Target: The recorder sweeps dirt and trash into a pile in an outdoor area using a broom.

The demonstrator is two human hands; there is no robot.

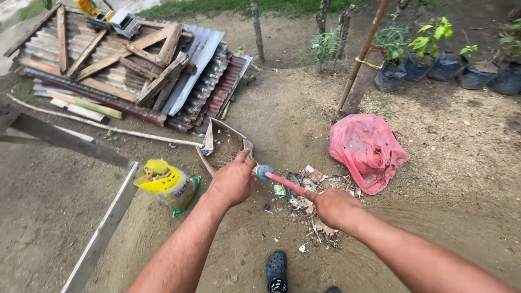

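Down by my black shoe (276, 269), my right hand (334, 208) is closed on the red broom handle (285, 183) and my left hand (234, 179) grips, I think, the cardboard scoop (220, 145), so a hard sweep could scatter the trash pile (309, 198).

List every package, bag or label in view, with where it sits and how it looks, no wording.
Yellow sack: on the dirt beside the left hand, top rolled open, yellow and white with dark print.
Red bag: on the ground beyond the right hand, crumpled, pinkish red plastic.
Black bags: row at top right, holding green seedlings.
No signs or screens.
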